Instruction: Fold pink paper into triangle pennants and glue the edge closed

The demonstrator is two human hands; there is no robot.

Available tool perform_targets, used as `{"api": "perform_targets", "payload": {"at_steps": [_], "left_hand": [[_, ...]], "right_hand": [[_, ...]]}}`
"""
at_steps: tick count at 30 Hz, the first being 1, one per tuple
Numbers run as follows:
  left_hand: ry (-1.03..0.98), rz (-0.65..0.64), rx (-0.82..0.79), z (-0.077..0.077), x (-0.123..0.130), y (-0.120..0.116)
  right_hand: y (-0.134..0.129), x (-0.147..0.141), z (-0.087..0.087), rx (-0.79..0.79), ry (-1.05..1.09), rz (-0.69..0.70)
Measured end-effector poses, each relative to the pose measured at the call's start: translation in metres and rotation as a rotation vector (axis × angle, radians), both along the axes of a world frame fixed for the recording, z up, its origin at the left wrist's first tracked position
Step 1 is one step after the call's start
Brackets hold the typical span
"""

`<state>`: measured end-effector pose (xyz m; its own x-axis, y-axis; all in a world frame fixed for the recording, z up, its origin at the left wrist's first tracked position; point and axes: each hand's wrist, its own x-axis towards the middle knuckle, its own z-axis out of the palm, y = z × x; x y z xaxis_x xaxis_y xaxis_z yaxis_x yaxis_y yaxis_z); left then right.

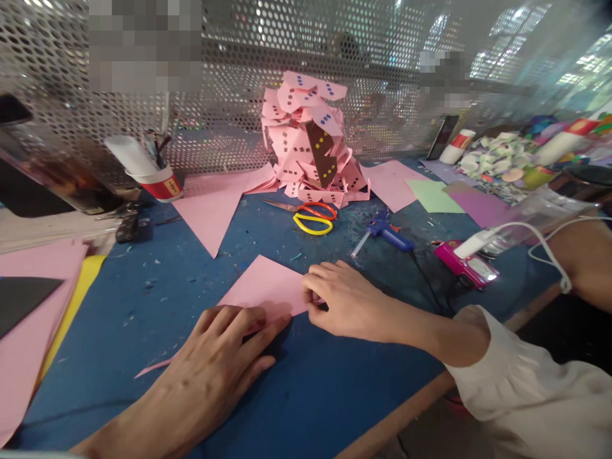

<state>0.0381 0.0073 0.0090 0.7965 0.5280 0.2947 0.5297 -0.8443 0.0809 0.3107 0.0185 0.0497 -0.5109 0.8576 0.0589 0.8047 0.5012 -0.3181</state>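
A sheet of pink paper [265, 277] lies on the blue tabletop between my hands, its far corner pointing away from me. My left hand [222, 354] rests over its near left part, fingers stretched out and spread, hiding that edge. At the sheet's right corner, my right hand [347, 298] has its fingers curled, with the corner between thumb and fingers. A thin pink paper strip [155, 368] sticks out from beside my left hand. Beyond the sheet are scissors [315, 218] with red and yellow handles and a blue glue gun [385, 231].
A pile of folded pink paper pieces [310, 143] with printed squares stands against the perforated metal screen [220, 95]. Paper cups [160, 183], a pink device [466, 264] with a white cable, and stacked sheets [29, 357] lie around. Another person's arm [586, 255] shows at right.
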Motion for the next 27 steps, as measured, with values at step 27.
{"api": "perform_targets", "payload": {"at_steps": [27], "left_hand": [[-0.012,0.011,0.024,0.001,0.001,0.002]], "right_hand": [[0.012,0.035,0.024,-0.137,-0.122,0.019]]}}
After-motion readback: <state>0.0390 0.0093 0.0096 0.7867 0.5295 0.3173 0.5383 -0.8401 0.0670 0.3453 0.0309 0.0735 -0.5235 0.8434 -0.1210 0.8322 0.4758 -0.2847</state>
